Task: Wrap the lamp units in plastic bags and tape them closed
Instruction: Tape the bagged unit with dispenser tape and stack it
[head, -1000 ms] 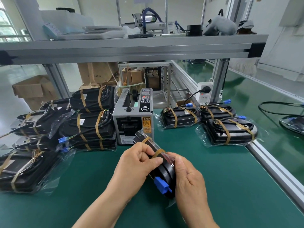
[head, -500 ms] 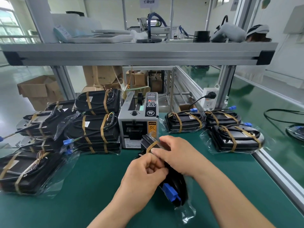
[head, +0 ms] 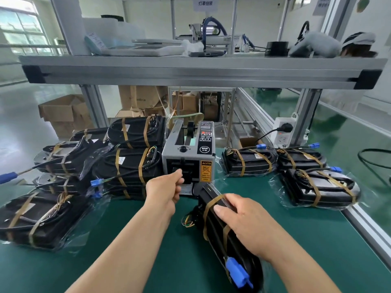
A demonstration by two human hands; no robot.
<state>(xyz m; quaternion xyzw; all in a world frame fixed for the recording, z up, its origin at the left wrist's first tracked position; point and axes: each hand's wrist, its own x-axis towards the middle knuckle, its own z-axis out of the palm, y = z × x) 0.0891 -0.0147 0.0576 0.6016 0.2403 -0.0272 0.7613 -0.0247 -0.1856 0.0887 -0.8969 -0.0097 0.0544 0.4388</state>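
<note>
**benchwatcher:** anyone else noticing the lamp unit (head: 211,227) up front is looking all black, with tan tape bands (head: 211,202) striping across it and a bright blue connector (head: 238,273) popping at the end?

**greenmat_fan:** yep, and its thin wires (head: 187,223) are showing green and yellow. The mat (head: 330,233) is glowing deep green.

**benchwatcher:** the tape dispenser (head: 186,153) is sitting there grey with a black panel, wearing an orange caution sticker (head: 206,171).

**greenmat_fan:** the bagged units (head: 247,163) are all sporting black with tan stripes too, and the cardboard boxes (head: 63,115) are looking plain brown.
</note>
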